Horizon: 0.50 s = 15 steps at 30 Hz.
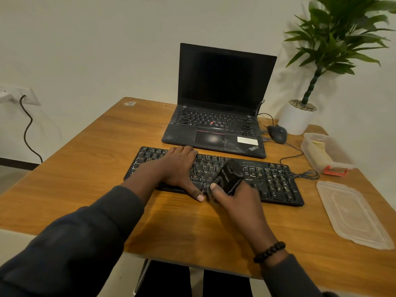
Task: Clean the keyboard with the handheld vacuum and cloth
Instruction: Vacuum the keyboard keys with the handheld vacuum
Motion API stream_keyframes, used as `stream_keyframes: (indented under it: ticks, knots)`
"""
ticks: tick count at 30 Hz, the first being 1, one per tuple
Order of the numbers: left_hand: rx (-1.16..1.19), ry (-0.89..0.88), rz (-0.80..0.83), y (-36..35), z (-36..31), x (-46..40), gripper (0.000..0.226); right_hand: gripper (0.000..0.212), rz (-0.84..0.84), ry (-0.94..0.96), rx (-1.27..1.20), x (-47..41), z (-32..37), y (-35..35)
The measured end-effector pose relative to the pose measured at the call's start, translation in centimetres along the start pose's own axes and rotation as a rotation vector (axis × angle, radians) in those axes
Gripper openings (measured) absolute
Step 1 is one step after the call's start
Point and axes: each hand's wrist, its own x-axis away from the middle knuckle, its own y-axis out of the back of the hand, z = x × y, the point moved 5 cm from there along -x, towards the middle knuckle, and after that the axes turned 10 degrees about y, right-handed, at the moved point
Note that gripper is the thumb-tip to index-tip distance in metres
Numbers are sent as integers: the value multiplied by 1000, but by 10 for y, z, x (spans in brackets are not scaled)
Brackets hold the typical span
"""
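Nearest the camera, two forearms in dark grey sleeves reach over the near edge of the wooden, orange-brown table (85, 151), the right wrist wearing a bracelet of dark round beads (269, 251). The right hand (237, 202) grips a small black handheld vacuum (230, 175), fingers curled round its body and thumb lying along its near side; the vacuum tilts away, its far end over the middle keys. The left hand (180, 168) rests flat on the left half of the black full-size keyboard (276, 183), fingers straight and together, thumb spread toward the keyboard's near edge. The keyboard lies across the table's middle. Just behind it stands an open black laptop (222, 97) with a dark screen. Toward the far right corner sit a black corded mouse (278, 133) and a green plant in a white pot (296, 120). Along the right edge lie a clear plastic container (325, 153) and, nearer, its translucent lid (351, 213), apart from it.
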Motion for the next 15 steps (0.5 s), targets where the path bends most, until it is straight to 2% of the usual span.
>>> stream_keyframes:
  ticks: [2, 5, 9, 15]
  knots:
    - [0, 1, 1, 0, 0, 0, 138, 24, -66, -25, -37, -2, -4, 7]
    - [13, -2, 10, 0, 0, 1, 137, 19, -22, -29, -57, 1, -3, 7]
    - [52, -20, 173, -3, 18, 4, 144, 18, -65, -43, -165, 3, 1, 17]
    - [20, 63, 231, 0, 59, 11, 148, 21, -57, -27, -82, -1, 3, -2]
